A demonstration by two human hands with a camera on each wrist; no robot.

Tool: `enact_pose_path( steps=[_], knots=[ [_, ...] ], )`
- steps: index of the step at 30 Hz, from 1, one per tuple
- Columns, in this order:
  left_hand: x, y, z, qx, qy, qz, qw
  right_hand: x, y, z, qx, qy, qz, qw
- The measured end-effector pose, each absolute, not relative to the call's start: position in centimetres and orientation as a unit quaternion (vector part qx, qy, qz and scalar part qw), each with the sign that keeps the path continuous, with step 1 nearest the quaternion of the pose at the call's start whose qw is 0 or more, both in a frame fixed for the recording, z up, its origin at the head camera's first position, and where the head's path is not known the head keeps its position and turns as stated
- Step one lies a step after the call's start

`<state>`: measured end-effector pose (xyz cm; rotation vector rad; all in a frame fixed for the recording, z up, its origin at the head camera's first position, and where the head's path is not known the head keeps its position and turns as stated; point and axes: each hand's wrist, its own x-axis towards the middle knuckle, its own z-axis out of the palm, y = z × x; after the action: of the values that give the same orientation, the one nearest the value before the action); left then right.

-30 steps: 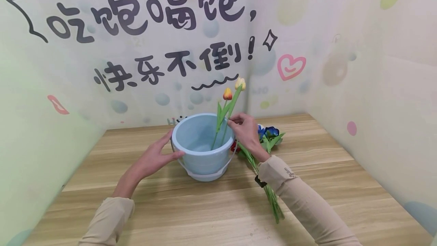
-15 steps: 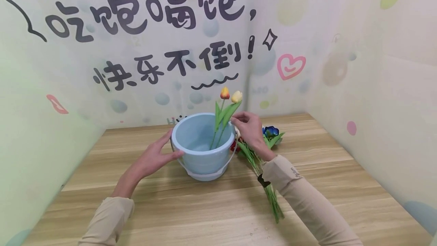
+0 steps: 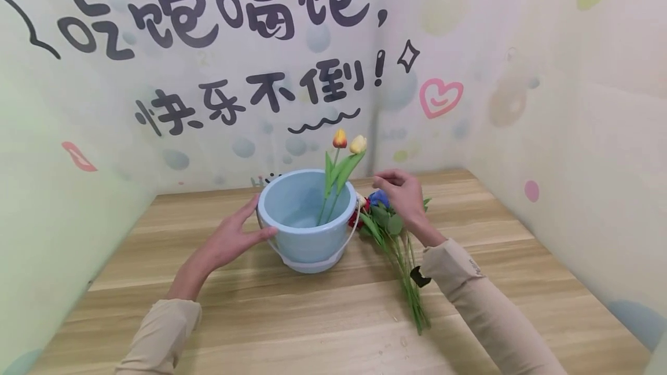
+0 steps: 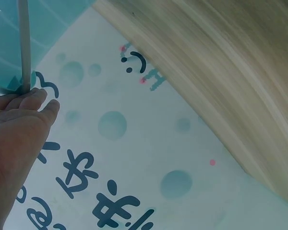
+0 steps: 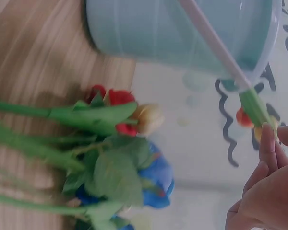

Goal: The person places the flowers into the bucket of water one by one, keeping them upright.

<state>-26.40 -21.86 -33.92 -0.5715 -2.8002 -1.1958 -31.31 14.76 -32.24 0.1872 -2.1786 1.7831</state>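
A light blue bucket [image 3: 307, 247] stands on the table. Inside it lean two tulips, an orange-red tulip [image 3: 340, 139] and a cream tulip [image 3: 358, 144], with heads above the rim. My left hand [image 3: 229, 242] rests against the bucket's left side, thumb on the front rim, fingers stretched along the outside. To the right of the bucket, my right hand [image 3: 406, 195] hovers with loosely bent fingers and nothing in them. Under it lies a bunch of flowers, with a blue flower [image 5: 156, 177], a red flower [image 5: 122, 105] and green stems [image 3: 411, 300].
The wooden table [image 3: 250, 328] meets a patterned wall [image 3: 438, 143] with dark lettering close behind the bucket. Side walls rise at left and right. The bucket's thin handle [image 5: 213, 38] hangs down its front. A black piece [image 3: 419, 276] sits at my right cuff.
My right hand has let go of the cream tulip and moved right, over the bunch. The cream tulip has sunk lower in the bucket. My left hand stays at the bucket.
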Motion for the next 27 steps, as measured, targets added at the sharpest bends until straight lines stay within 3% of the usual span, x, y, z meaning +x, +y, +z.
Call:
enact_pose_path(
  steps=[10, 27],
  knots=[
    [-26.3, -21.8, -33.8, -0.186, -0.902, -0.390, 0.020, -31.0, 18.5, -33.7, 0.049, -0.741, 0.646, 0.178],
    [-26.3, -21.8, -33.8, -0.188, -0.905, -0.382, 0.021, -29.6, 23.3, -36.6, -0.006, -0.775, 0.615, 0.142]
  ],
)
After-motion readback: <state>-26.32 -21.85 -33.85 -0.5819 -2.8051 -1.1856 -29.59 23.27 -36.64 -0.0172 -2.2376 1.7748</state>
